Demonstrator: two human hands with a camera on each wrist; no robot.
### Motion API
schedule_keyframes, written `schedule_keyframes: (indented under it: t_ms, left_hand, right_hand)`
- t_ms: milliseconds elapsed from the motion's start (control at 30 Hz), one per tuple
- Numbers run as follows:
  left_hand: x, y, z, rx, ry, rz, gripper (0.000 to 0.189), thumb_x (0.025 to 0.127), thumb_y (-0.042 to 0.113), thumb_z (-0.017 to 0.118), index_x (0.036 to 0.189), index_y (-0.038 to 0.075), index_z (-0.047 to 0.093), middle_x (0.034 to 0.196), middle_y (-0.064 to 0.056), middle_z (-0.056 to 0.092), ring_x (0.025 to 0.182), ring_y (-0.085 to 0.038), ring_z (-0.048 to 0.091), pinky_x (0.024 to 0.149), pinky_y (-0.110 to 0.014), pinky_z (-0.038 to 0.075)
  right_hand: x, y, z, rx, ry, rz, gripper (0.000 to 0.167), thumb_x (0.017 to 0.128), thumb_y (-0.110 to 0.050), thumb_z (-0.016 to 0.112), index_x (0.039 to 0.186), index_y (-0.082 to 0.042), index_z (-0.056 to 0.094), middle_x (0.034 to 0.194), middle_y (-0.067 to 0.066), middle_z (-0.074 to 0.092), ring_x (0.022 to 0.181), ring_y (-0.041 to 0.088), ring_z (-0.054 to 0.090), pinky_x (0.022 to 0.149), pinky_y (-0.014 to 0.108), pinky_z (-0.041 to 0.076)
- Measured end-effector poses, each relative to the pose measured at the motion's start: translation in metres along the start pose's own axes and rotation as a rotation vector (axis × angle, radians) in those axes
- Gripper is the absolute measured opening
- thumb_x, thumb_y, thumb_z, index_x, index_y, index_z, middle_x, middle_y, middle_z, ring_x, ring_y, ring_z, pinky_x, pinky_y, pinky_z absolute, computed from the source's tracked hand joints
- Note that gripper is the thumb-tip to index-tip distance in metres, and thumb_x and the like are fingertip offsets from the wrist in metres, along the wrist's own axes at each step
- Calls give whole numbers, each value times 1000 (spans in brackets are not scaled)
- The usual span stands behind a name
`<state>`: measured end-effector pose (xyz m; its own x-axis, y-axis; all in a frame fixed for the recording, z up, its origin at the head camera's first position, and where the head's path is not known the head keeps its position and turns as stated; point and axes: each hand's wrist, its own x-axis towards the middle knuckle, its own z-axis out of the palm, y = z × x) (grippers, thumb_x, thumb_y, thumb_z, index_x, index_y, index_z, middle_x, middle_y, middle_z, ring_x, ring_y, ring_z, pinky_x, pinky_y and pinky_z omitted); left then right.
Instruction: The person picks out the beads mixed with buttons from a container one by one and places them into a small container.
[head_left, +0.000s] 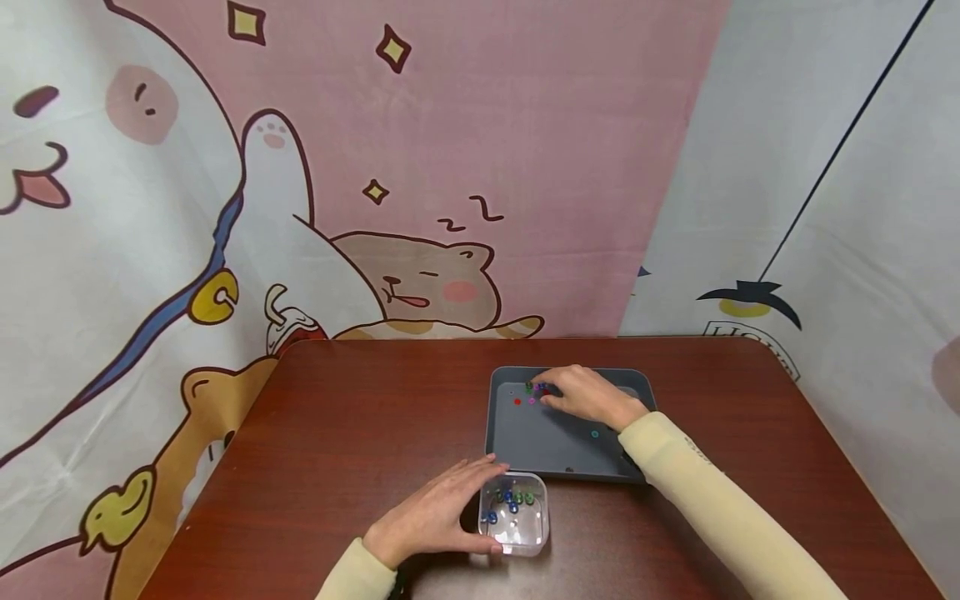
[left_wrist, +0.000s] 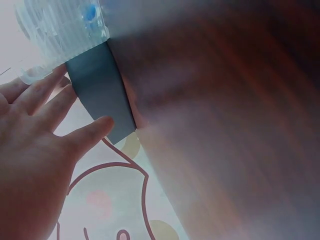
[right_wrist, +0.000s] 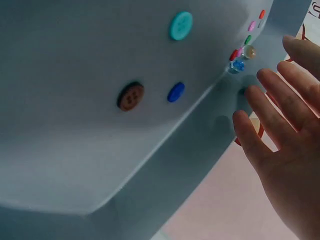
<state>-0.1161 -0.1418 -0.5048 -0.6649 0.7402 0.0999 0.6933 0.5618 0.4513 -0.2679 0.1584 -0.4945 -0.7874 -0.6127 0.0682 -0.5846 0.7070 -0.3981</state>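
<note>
My left hand [head_left: 438, 512] is spread along the left side of a clear plastic box [head_left: 534, 550], thumb near its front corner and fingertips near its back edge. Blue and green glass beads [head_left: 513, 497] lie in the box. In the left wrist view the thumb stands apart from the box [left_wrist: 62, 35]. My right hand [head_left: 588, 396] reaches over a grey tray [head_left: 547, 450], fingers extended close to a small group of beads and buttons at its far left. In the right wrist view a clear blue bead [right_wrist: 237, 66] lies near those fingers; fingertip contact cannot be made out.
Loose in the tray are a teal button [right_wrist: 181, 26], a brown button [right_wrist: 131, 96] and a blue button [right_wrist: 176, 92]. A red button [head_left: 517, 402] lies left of the right hand. The brown table [head_left: 360, 417] meets a cartoon-printed cloth [head_left: 525, 167] behind.
</note>
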Motion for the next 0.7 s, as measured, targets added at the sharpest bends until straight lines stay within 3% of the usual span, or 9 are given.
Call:
schedule_keyframes:
  t_ms: [400,700]
  left_hand:
    - [0,0,0,2,-3,-6,98,86,68,73,160,14,38,161,-10,43,150,-21,38,121,-50,35]
    - [0,0,0,5,-7,-13,97,86,68,72,159,14,39,161,-10,43,150,-22,39,120,-51,36]
  right_hand:
    - [1,11,11,32,24,5,35,97,-17,75,130,-5,71,126,9,72,111,23,70,95,47,58]
    - [0,11,19,50,41,18,36,97,-13,74,132,-4,69,132,13,68,122,29,65,102,50,54]
